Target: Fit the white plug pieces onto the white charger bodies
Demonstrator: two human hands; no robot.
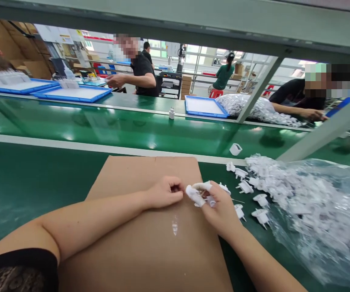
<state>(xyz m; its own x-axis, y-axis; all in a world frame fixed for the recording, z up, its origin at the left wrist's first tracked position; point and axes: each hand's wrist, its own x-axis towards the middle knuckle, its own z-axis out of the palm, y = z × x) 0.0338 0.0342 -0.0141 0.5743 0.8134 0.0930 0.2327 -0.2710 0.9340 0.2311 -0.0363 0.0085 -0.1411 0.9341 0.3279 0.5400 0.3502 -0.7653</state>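
Note:
My left hand [166, 192] rests over the cardboard sheet [150, 243], its fingers curled together; whether anything lies inside them is hidden. Close to its right is my right hand [222, 209], with white covers on the thumb and a fingertip. Those fingers are closed around something small, partly hidden, with whitish and brassy bits showing. Loose white plug parts [260, 217] with pins lie just right of this hand. Beyond them, many similar white pieces fill a clear plastic bag [317, 215]. A small clear scrap [175, 225] lies on the cardboard.
A white block-shaped housing [235, 149] sits on the green conveyor [126, 125], and a white adapter [171, 113] stands farther back. Blue-rimmed trays [207, 106] line the far side, where co-workers [144, 73] work. A slanting metal post [323, 129] rises at right.

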